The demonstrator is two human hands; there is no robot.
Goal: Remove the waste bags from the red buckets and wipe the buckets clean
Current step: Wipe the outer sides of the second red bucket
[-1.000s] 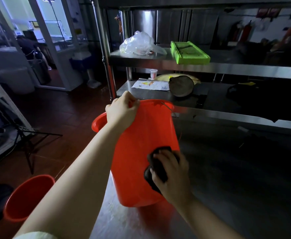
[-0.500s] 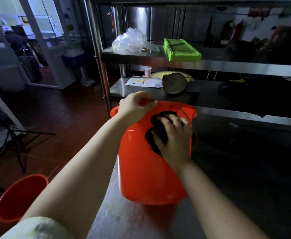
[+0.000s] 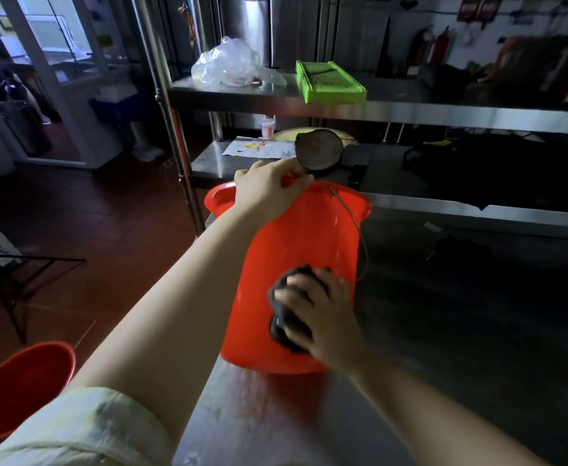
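A red bucket (image 3: 296, 250) stands on the steel table (image 3: 444, 348), tilted away from me. My left hand (image 3: 267, 190) grips its near rim. My right hand (image 3: 323, 317) holds a dark cloth (image 3: 284, 317) against the lower part of the bucket's outer wall. The bucket's wire handle (image 3: 356, 230) hangs down its right side. A second red bucket (image 3: 20, 385) stands on the floor at the lower left. I cannot see inside the bucket on the table.
A steel rack (image 3: 393, 112) stands behind the table, bearing a clear plastic bag (image 3: 232, 63), a green tray (image 3: 328, 84), papers and a dark round pan (image 3: 319, 153). A rack post (image 3: 175, 136) rises left of the bucket. A black tripod (image 3: 3, 280) stands on the red-brown floor.
My right hand has slid the cloth from the bucket's upper wall near the rim down to its lower wall. My left hand has kept its grip on the rim.
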